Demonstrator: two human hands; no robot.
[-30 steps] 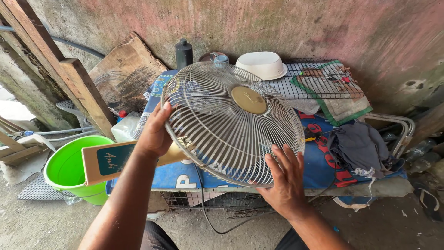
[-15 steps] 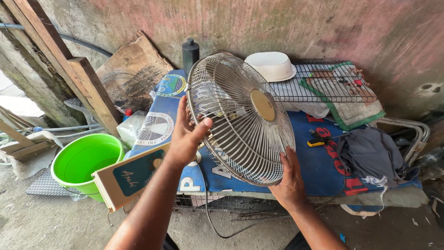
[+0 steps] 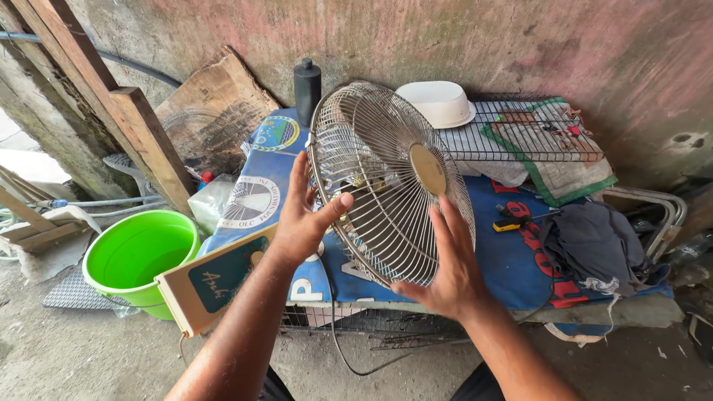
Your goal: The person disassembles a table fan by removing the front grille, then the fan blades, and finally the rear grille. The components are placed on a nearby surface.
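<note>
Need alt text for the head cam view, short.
Two bare hands hold a round wire fan guard upright over a blue-covered table: left hand on its left rim, right hand flat against its lower front. A green bucket stands on the ground at left.

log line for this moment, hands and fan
left hand: grips fan guard rim | right hand: flat on guard front | fan: tilted over blue table

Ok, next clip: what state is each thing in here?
Fan guard: tilted on edge, gripped by both hands.
Left hand: clasping the guard's rim.
Right hand: flat against the guard's front.
Green bucket: upright, on the ground.
White bowl: upside down.
Black bottle: upright, capped.
Wire rack: lying flat.
</note>
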